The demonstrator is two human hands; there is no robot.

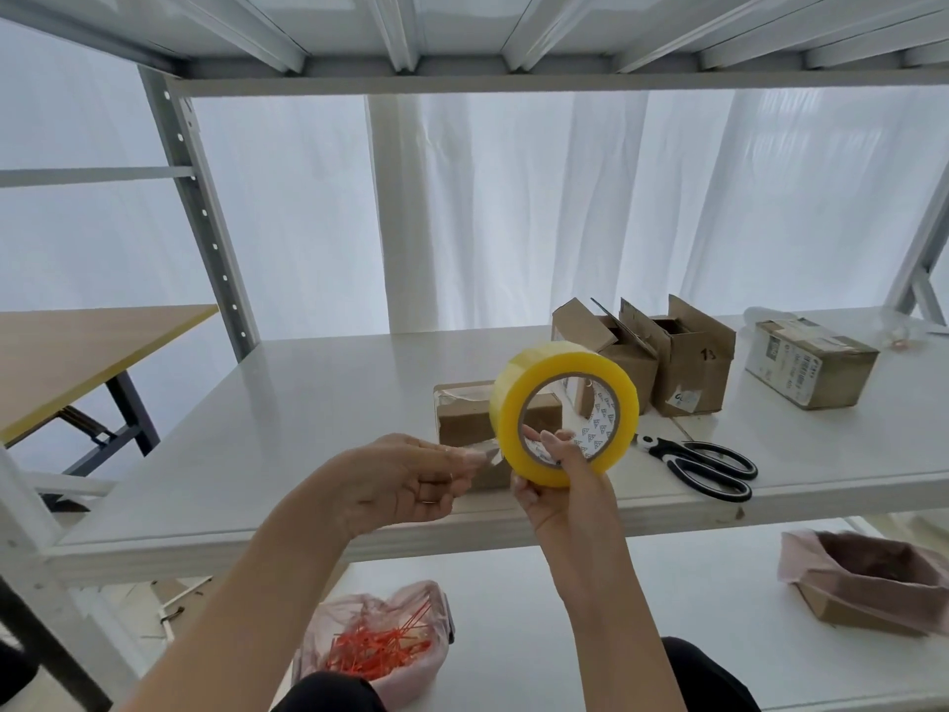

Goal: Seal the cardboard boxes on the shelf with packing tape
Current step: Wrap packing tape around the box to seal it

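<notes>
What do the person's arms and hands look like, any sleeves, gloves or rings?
Both forearms are bare: no sleeves, gloves or watch. The left hand seems to wear thin rings on two fingers; the right hand shows none.

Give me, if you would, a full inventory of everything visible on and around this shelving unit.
white metal shelving unit: one, white, fills the view
white curtain: one, white, behind the shelves
wooden table: one, tan, far left
closed brown cardboard box: one, brown, middle shelf, behind the tape
open brown cardboard boxes: two, brown, middle shelf, side by side
taped, labelled brown cardboard box: one, brown, middle shelf, right
black-handled scissors: one, black and white, middle shelf, front
pink plastic bag of red ties: one, lower shelf, left
pink-lined cardboard tray: one, lower shelf, right
yellow roll of packing tape: one, yellow, held up
left hand: pinches the tape's loose end
right hand: holds the roll
</notes>
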